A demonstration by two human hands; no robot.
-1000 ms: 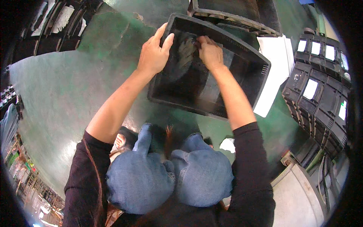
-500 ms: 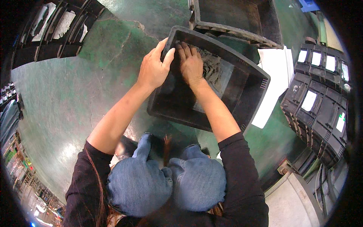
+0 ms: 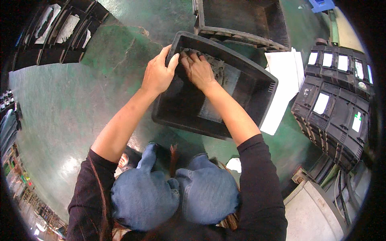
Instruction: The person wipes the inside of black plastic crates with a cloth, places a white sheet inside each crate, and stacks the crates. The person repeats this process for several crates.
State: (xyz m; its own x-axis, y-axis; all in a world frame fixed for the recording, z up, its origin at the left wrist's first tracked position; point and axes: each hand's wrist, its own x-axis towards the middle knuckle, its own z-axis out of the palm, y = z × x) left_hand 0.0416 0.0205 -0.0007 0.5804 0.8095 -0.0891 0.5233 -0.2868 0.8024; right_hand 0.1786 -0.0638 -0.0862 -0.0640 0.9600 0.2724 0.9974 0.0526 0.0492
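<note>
Here two hands (image 3: 177,72) work one black crate (image 3: 257,100).

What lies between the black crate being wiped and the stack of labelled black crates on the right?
White sheets of paper on the green floor, seen in the head view.

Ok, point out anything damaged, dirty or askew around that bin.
The green floor has a cracked, flaking patch beside the black bin. The left hand grips the bin's rim; the right hand presses a grimy grey rag inside. White sheets lie askew, partly under it.
</note>
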